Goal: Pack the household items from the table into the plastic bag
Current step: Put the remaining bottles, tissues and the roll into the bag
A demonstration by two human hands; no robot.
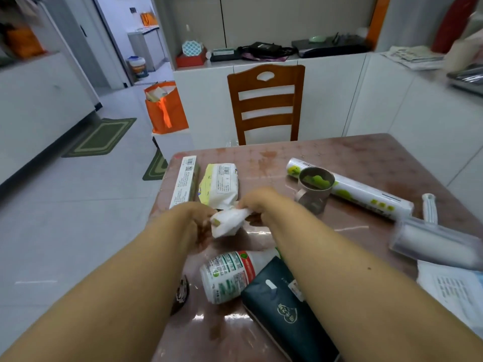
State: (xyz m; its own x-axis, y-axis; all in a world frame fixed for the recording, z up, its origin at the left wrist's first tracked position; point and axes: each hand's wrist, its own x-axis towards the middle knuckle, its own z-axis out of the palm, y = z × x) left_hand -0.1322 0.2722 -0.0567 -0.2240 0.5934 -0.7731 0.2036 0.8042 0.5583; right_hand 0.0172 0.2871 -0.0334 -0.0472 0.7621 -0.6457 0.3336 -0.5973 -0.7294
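The crumpled white plastic bag (228,221) sits mid-frame just above the desk (339,158), pinched between left hand (198,218) and right hand (257,201), fingers clamped on its edges; best to tease the mouth apart first; the white labelled bottle (227,275) lies nearest, below.

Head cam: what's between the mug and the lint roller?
In the head view, the wrap roll lies between them, running diagonally behind the mug towards the lint roller; its near end stops just short of the roller.
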